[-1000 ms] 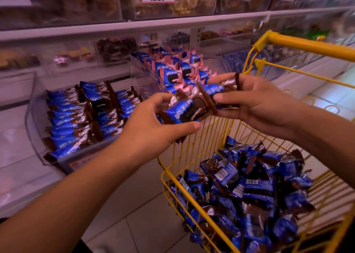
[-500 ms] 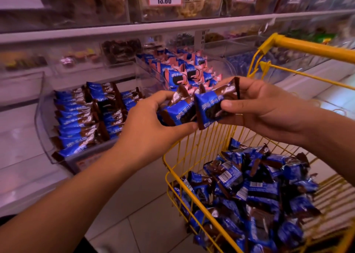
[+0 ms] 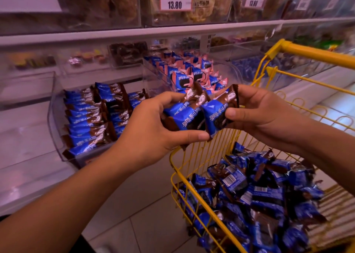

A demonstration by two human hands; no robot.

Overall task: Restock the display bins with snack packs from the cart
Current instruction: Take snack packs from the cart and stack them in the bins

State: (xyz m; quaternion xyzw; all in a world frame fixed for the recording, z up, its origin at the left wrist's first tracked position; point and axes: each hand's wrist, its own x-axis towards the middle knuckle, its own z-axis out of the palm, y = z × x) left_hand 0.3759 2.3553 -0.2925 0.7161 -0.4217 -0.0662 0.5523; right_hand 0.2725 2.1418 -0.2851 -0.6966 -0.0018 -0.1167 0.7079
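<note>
Both hands curl around glossy blue-and-brown foil snack packs [image 3: 199,116] above the yellow wire cart's front rim [image 3: 194,193]: left hand [image 3: 151,126] clutches several (crinkled), right hand [image 3: 257,112] pinches one, beside the clear plastic bin [image 3: 55,130].

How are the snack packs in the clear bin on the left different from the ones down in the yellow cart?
The packs in the clear bin stand on edge in neat rows, fronts facing the same way; the packs in the yellow cart lie in a loose heap, tilted every way. Several cart packs show barcodes on their backs; the bin packs do not. Both lots have the same blue and brown wrapper.
</note>
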